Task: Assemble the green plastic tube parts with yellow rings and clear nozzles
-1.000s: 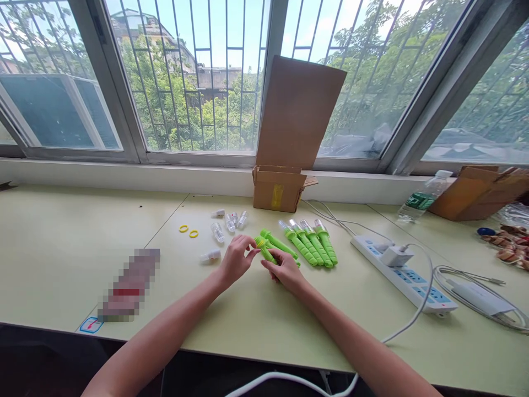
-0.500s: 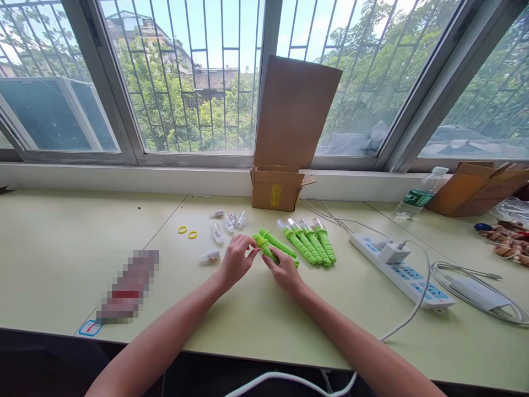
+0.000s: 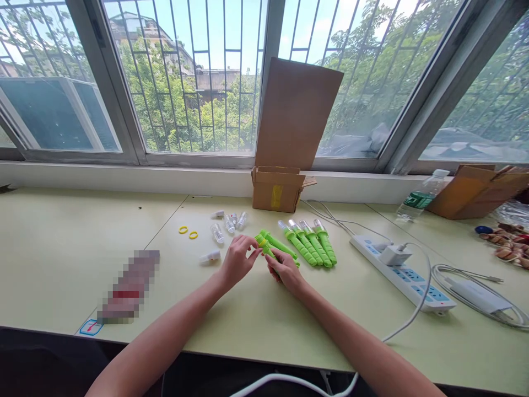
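My right hand is wrapped around a green plastic handle, its threaded end tilted up to the left. A yellow ring sits around that end, and my left hand pinches it there with thumb and fingertips. Just behind lie more green handles without clear tops, partly hidden by my right hand. To their right, several green handles with clear tops rest side by side. Left of my hands are several loose clear caps and two yellow rings.
An open cardboard box stands at the window sill. On the right are a white power strip with plugs and cables, a coiled white cable, a water bottle and another cardboard box. A blurred-out object lies at left.
My right hand's fingers have shifted and curled further under the green handle. My left hand stays at its ringed end, and the things on the table have not moved.
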{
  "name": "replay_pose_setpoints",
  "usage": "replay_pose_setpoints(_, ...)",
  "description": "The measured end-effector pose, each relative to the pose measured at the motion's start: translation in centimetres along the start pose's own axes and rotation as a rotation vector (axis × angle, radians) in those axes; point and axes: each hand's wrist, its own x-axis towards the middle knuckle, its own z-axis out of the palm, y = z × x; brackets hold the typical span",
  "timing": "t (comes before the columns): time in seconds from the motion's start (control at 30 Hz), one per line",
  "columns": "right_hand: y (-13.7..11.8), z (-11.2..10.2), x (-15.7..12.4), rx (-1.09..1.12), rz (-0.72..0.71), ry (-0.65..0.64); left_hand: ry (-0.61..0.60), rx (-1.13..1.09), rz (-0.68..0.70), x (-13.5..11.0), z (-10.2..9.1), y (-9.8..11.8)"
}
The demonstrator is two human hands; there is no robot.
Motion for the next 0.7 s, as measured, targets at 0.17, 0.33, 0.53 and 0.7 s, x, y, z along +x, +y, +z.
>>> replay_pose_setpoints(0.17,0.12,-0.13,0.07,0.036,0.027,-0.008,-0.001,0.003,0.0,-0.01,-0.07,0.09)
replay_pose_setpoints(0.33,0.54,-0.25,0.28,0.054,0.046,-0.029,0.0,0.003,0.0,0.03,-0.08,0.16)
replay_pose_setpoints(0.53,0.49,-0.29,0.35,0.097,0.078,-0.046,-0.002,0.002,-0.018,0.03,-0.05,0.05)
replay_pose_setpoints(0.7,0.17,-0.31,0.32,0.087,0.067,-0.069,-0.002,0.006,-0.021,-0.06,-0.02,-0.08)
